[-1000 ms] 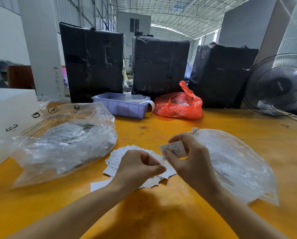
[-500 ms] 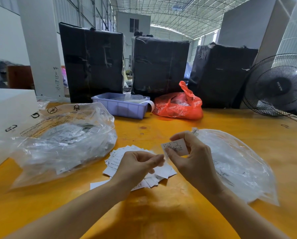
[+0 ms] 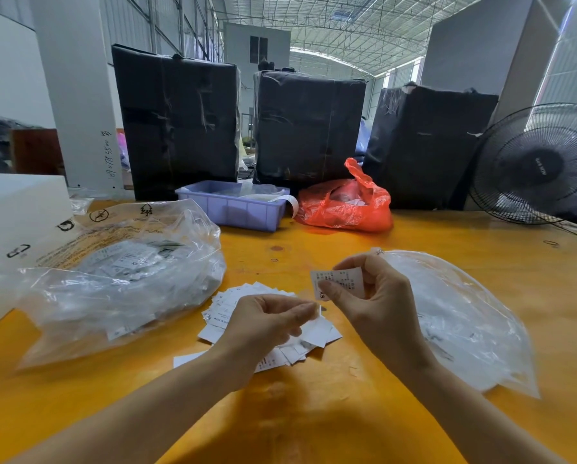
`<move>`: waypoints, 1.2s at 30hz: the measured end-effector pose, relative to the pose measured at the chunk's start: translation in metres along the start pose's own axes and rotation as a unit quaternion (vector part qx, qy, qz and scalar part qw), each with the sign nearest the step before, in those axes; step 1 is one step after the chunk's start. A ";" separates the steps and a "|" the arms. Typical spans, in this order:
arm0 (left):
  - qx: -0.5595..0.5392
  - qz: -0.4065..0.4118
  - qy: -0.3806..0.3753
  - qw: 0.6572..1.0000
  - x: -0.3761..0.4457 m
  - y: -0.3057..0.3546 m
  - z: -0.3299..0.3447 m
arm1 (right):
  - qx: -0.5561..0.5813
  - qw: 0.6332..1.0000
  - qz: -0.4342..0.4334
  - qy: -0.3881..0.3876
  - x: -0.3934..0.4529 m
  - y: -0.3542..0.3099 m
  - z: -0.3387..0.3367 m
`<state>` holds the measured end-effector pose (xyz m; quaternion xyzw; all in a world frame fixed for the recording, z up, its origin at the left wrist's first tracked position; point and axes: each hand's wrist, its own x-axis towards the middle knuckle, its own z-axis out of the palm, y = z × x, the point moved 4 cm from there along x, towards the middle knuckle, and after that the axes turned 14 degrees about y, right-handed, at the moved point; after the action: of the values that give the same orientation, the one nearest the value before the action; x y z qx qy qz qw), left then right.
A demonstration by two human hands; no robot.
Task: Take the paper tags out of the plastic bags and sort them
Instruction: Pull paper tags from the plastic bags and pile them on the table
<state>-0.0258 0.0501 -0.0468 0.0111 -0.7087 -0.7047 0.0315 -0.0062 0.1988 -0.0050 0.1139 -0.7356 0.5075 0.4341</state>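
At the far left a white foam box (image 3: 16, 209) sits at the edge of the orange wooden table (image 3: 481, 262), and just beside it lies a large crumpled clear plastic bag (image 3: 119, 283) printed with recycling marks and full of small white paper tags, one showing "XS". Behind it stand a lilac plastic tray (image 3: 230, 205) and a red plastic carrier bag (image 3: 344, 205), with black-wrapped parcels (image 3: 176, 118) at the back. In the middle of the table, near the person, a loose fanned heap of white paper tags (image 3: 233, 303) lies flat, partly hidden by the left hand (image 3: 263, 326), which hovers over it with fingers curled toward the thumb; whether it pinches a tag cannot be told. Just to the right, the right hand (image 3: 371, 303) pinches a single small printed white tag (image 3: 339, 279) between thumb and forefinger, holding it upright above the table; it too reads "XS". Beyond that hand lies a second, flatter clear plastic bag (image 3: 454, 313), seemingly nearly empty, and a black mesh fan (image 3: 538, 165) stands at the far right. These tags look feather-light, thin and bendable, likely to slide over one another and to scatter in any draught; each is best taken by an edge or corner with a gentle fingertip pinch, to avoid creasing.
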 end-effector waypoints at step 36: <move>-0.057 -0.047 0.021 0.997 0.003 -0.002 -0.003 | -0.030 0.999 -0.040 -0.008 -0.006 -0.001 0.002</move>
<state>-0.0283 0.0469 -0.0492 0.0577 -0.6649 -0.7446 0.0141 -0.0036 0.1953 -0.0091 0.1344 -0.7487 0.4663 0.4517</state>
